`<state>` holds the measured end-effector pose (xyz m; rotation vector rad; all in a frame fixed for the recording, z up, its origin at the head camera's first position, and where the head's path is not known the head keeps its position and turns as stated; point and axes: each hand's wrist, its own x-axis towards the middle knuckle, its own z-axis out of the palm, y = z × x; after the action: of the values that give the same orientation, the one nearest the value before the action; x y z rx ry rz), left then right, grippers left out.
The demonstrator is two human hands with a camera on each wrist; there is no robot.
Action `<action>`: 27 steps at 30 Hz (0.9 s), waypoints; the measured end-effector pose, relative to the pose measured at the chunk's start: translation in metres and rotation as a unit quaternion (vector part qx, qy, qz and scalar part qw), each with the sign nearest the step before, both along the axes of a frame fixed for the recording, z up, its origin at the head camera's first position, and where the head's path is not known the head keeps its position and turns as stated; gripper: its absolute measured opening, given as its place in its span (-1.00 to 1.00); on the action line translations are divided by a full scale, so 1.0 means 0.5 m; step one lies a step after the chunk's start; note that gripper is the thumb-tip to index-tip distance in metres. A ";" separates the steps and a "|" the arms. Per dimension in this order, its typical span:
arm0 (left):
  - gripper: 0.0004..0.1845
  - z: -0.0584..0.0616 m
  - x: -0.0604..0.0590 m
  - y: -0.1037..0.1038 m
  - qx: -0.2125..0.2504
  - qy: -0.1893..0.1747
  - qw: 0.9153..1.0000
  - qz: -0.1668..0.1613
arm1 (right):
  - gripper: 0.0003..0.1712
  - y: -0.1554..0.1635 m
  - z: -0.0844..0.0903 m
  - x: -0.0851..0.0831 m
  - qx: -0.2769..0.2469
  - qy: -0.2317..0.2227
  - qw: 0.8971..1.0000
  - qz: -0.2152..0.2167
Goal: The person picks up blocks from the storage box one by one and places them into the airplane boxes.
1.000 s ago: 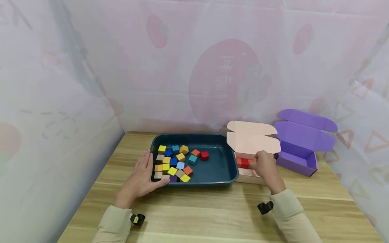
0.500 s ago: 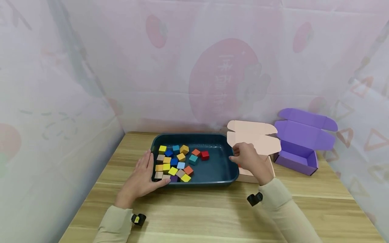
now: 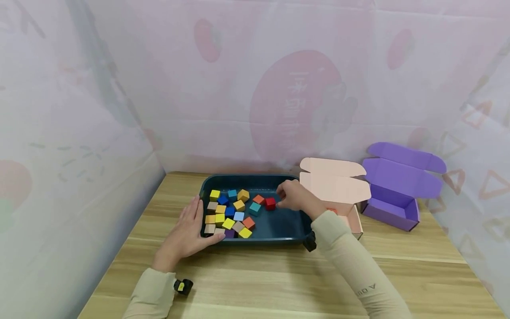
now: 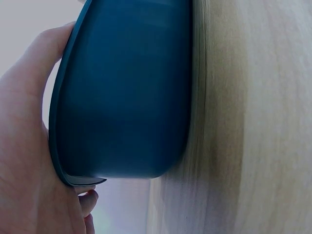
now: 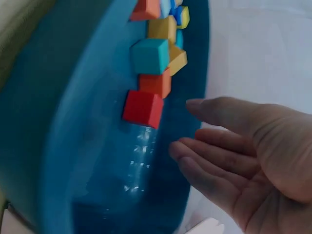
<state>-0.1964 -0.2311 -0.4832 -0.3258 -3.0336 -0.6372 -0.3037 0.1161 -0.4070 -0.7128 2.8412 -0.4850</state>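
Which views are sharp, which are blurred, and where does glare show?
Head view: evenly lit and sharp on the tray and cubes, with soft shadows. Left wrist view: close and soft, the table grain smeared. Right wrist view: slightly blurred, the red cube clear enough, with white glints on the tray floor.

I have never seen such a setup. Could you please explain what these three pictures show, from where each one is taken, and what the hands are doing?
A person works with bare hands. One picture comes from a head camera; the other two from wrist cameras. On the wooden table stands a dark blue tray with coloured cubes, beside an open pink box and an open purple box. The left hand rests on the tray's left edge. The right hand, open and holding nothing, reaches toward a red cube.
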 end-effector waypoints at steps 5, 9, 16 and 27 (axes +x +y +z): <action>0.42 -0.001 0.001 0.002 -0.004 0.003 1.000 -0.001 | -0.53 -0.021 -0.008 -0.032 0.028 -0.034 0.999 -0.002; 0.41 -0.003 0.001 0.005 -0.004 0.006 1.000 -0.005 | -0.54 -0.027 -0.015 -0.049 0.047 -0.054 0.997 -0.008; 0.41 -0.006 0.006 0.008 -0.001 0.008 1.000 -0.005 | -0.57 -0.043 -0.040 -0.070 0.066 -0.062 0.996 -0.010; 0.40 -0.004 0.003 0.015 0.000 0.008 1.000 -0.012 | -0.84 -0.055 -0.041 -0.068 0.085 -0.067 0.994 -0.023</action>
<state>-0.1949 -0.2237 -0.4854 -0.3650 -3.0189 -0.6336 -0.3377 0.0889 -0.4278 -0.5619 2.7367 -0.2817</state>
